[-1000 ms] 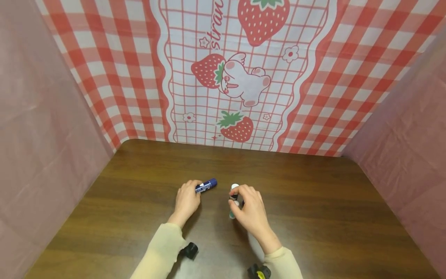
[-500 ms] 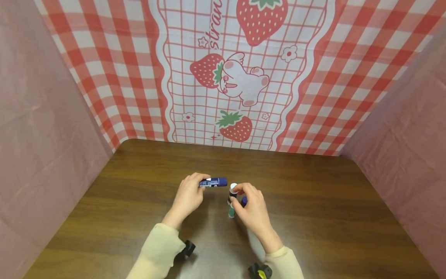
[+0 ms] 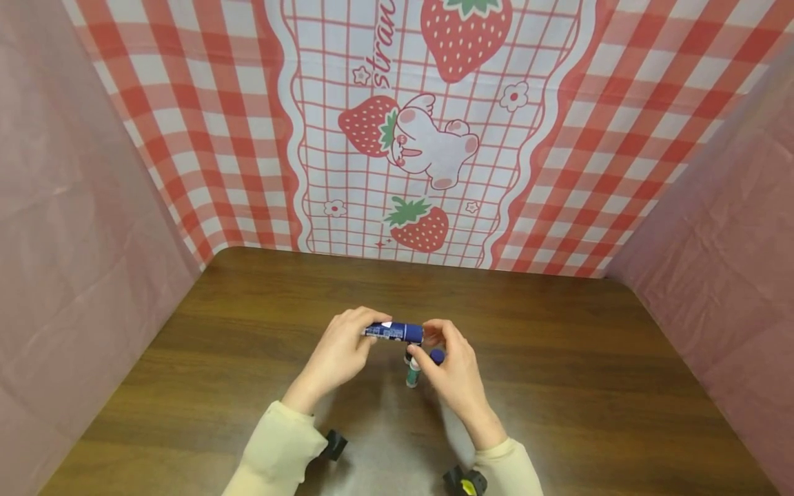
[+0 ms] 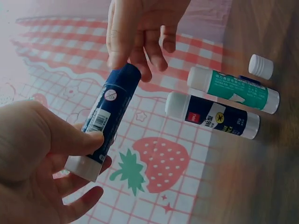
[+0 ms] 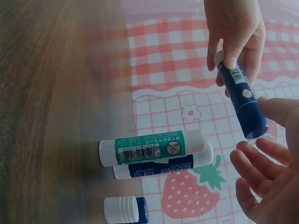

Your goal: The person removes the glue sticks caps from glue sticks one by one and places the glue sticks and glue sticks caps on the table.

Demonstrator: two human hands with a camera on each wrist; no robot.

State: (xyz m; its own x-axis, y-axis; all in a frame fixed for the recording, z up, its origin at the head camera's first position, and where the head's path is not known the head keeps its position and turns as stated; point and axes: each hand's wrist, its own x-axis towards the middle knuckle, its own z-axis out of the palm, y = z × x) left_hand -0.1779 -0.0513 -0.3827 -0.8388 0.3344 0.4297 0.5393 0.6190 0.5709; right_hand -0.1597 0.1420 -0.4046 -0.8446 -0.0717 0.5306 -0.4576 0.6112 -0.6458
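Left hand: the left hand (image 3: 338, 351) pinches the blue glue stick near its white base, thumb on the printed label beside the barcode.
Right hand: the right hand (image 3: 457, 368) is at the capped end, its fingers spread loosely and slightly bent, holding nothing; whether thumb or fingertips touch the cap cannot be told.
Blue glue stick: the blue glue stick (image 3: 397, 332) is held above the table between the two hands, lying sideways, blue cap (image 5: 252, 123) toward the right hand and white base (image 4: 84, 168) at the left.
Green glue stick: the green glue stick (image 3: 412, 374), white at both ends, stands upright on the table, below the hands.
Navy glue stick: the navy glue stick (image 4: 217, 114), also white-ended, stands upright close behind the green one, partly hidden in the head view.
Small pieces: a short white ribbed piece (image 5: 121, 210) is near the green stick, with a dark blue piece (image 5: 143, 210) next to it; whether they are joined is unclear.
Table: brown wood-grain table (image 3: 558, 386).
Backdrop: a red-and-white checked cloth (image 3: 229, 124) printed with strawberries hangs behind, pink cloth (image 3: 80, 241) at the sides.
Sleeves: pale yellow sleeves (image 3: 267, 448) cover the forearms.
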